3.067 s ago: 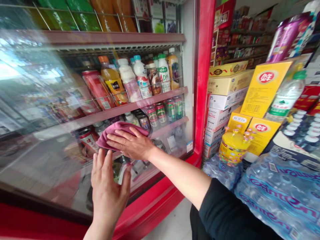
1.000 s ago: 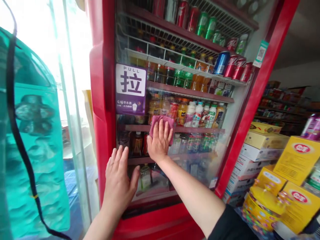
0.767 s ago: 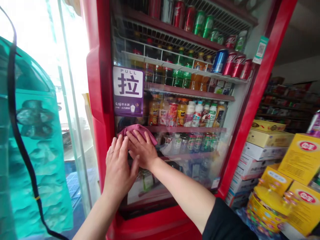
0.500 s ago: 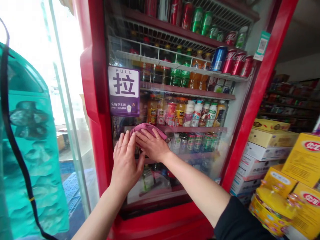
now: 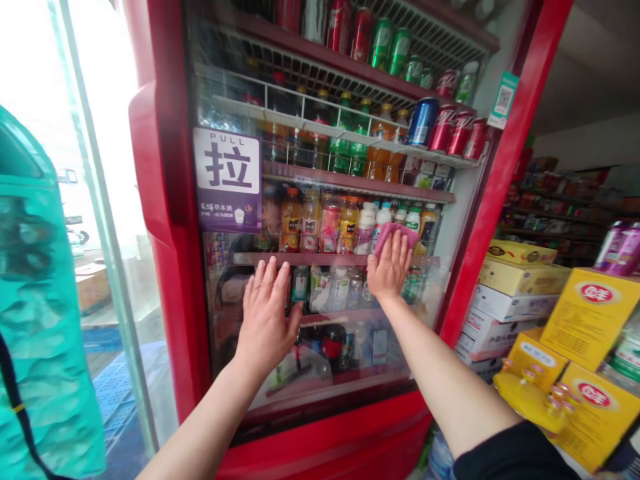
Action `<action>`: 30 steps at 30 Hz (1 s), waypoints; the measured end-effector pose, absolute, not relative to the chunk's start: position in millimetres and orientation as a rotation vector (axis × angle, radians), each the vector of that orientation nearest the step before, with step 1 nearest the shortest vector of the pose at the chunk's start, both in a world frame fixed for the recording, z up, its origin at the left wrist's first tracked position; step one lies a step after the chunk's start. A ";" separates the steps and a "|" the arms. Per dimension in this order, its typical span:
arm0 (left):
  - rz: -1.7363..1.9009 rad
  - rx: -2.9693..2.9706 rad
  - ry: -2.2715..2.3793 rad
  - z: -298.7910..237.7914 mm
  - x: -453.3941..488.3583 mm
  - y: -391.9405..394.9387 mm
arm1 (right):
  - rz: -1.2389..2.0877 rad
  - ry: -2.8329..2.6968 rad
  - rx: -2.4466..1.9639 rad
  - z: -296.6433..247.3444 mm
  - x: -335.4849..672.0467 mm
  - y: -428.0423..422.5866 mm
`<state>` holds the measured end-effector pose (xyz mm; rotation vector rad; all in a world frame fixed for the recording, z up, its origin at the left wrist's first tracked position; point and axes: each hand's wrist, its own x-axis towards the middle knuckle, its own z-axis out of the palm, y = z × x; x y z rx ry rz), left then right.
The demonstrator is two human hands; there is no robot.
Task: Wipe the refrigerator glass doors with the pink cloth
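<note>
A red drinks cooler (image 5: 165,227) with a glass door (image 5: 440,200) stands in front of me. My right hand (image 5: 389,270) presses a pink cloth (image 5: 400,233) flat against the glass at the right, in front of the shelf of bottles (image 5: 350,223). My left hand (image 5: 266,317) lies open and flat on the glass lower down, fingers spread, holding nothing. A purple and white PULL sign (image 5: 228,171) is stuck on the door at upper left.
Cans (image 5: 440,127) and bottles fill the wire shelves inside. Stacked cartons (image 5: 520,280) and yellow boxes (image 5: 590,313) stand to the right. A teal cover (image 5: 45,320) and a glass pane (image 5: 100,220) are at the left.
My right hand has slid the pink cloth across the glass from beside my left hand to the right side of the door. My left hand stays flat on the glass.
</note>
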<state>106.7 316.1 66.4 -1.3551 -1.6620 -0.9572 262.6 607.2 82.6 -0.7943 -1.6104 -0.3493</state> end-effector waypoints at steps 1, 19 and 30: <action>-0.956 -1.349 -1.663 66.8 105.7 314.7 | -0.281 -1.510 -0.858 88.2 262.3 612.5; -1.226 -1.295 -1.755 27.6 87.0 262.6 | -0.114 -1.583 -0.554 97.4 183.0 491.0; -2.248 -1.091 -2.130 -83.5 137.2 233.5 | 1.533 -1.509 -0.348 -45.8 223.4 364.4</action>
